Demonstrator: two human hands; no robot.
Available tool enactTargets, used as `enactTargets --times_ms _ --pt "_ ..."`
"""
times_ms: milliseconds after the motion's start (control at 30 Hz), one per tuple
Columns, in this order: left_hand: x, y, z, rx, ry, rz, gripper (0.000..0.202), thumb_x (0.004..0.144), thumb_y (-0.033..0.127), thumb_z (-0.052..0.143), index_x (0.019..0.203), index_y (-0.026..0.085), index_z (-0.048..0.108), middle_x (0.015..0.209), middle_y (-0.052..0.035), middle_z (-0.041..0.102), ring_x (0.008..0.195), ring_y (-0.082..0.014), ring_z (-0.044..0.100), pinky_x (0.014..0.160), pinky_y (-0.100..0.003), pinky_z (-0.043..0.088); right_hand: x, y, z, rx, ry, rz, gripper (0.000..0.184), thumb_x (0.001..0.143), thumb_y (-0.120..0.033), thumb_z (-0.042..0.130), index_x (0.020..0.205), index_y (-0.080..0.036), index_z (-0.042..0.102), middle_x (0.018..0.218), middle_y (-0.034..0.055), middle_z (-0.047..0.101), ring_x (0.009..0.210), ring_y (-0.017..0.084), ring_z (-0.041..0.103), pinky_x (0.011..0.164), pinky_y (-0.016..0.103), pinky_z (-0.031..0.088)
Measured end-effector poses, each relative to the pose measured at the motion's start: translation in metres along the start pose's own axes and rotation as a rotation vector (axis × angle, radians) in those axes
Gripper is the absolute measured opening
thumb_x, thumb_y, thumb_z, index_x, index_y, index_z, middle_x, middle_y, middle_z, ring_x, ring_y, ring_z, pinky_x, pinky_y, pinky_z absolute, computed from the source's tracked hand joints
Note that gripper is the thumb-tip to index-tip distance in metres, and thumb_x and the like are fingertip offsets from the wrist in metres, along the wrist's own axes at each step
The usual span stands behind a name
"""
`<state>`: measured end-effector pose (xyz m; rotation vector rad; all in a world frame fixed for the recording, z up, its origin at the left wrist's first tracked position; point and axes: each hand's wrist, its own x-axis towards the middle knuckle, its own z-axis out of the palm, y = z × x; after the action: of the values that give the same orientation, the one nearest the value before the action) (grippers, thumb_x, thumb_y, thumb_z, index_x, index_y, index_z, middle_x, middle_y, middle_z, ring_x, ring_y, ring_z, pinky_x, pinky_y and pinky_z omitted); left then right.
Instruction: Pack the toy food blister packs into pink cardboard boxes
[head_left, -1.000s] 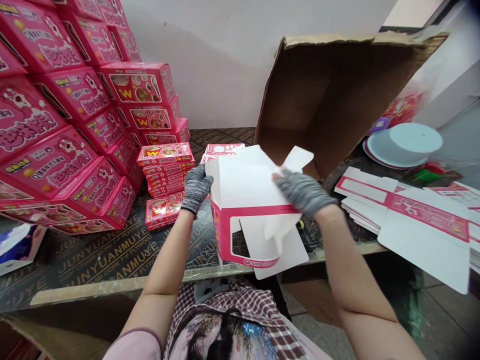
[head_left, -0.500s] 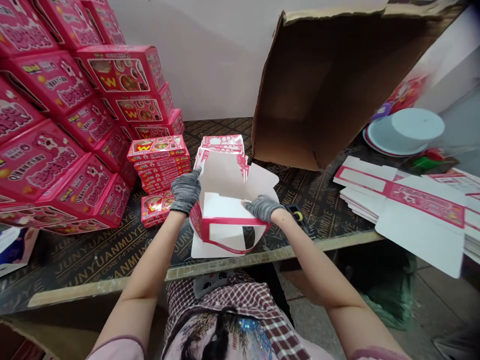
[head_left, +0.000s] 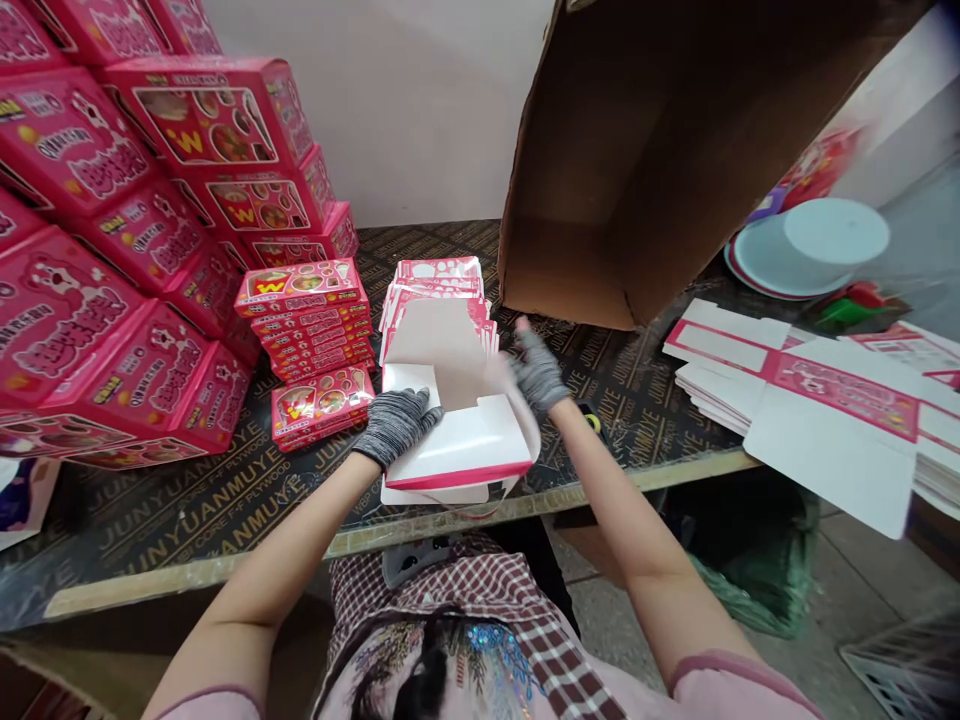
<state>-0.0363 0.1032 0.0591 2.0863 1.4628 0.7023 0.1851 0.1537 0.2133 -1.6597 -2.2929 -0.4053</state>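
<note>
A white carton with a pink edge [head_left: 465, 445] lies on the dark plywood bench [head_left: 225, 500] near its front edge, white inside facing up. My left hand [head_left: 395, 424], in a grey knit glove, presses flat on a folded-in flap at the carton's left. My right hand [head_left: 535, 368], also gloved, is at the carton's right rear, fingers on a raised flap that is blurred by motion. Behind the carton stands a pile of flat pink cartons [head_left: 439, 285].
Assembled pink boxes [head_left: 112, 250] are stacked high at the left. A shorter stack of small pink boxes [head_left: 307, 320] sits beside them. A big brown cardboard box [head_left: 675, 150] leans at the back right. Flat carton blanks [head_left: 810, 400] overhang the bench on the right. A pale round lid [head_left: 810, 250] lies behind.
The carton has been lowered and laid on the bench. My left hand moved from its left wall onto an inner flap. My right hand moved to the rear right flap.
</note>
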Motion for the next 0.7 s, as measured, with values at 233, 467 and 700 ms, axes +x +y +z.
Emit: enactTargets --times_ms 233,467,700 --pt "0.027 -0.036 0.001 -0.239 0.303 -0.198 0.049 0.088 0.032 0.064 0.133 0.011 0.062 0.142 -0.0189 0.057 0.137 -0.0365 0.050 0.115 -0.046 0.040 0.004 -0.019 0.051 -0.040 -0.424 0.266 0.092 0.081 -0.046 0.074 0.158 -0.015 0.035 0.161 0.0163 0.039 0.149 0.036 0.038 0.125 0.050 0.029" --pt "0.058 -0.074 0.041 -1.048 0.577 0.102 0.073 0.068 0.025 0.074 0.138 0.018 0.056 0.140 -0.0129 0.059 0.134 -0.0302 0.054 0.118 -0.048 0.040 -0.002 -0.005 0.064 0.359 -0.123 0.099 0.068 0.075 -0.024 0.066 0.141 -0.012 0.056 0.147 0.0146 0.057 0.140 0.029 0.051 0.123 0.048 0.036" --pt "0.026 -0.060 0.017 -1.003 0.565 0.198 0.012 0.075 0.023 0.066 0.063 0.021 0.068 0.082 -0.0092 0.072 0.087 -0.0245 0.069 0.111 -0.053 0.044 0.010 -0.018 0.055 0.416 -0.394 -0.184 0.034 0.091 -0.047 0.059 0.091 -0.019 0.078 0.121 0.0132 0.073 0.118 0.029 0.067 0.108 0.048 0.051"
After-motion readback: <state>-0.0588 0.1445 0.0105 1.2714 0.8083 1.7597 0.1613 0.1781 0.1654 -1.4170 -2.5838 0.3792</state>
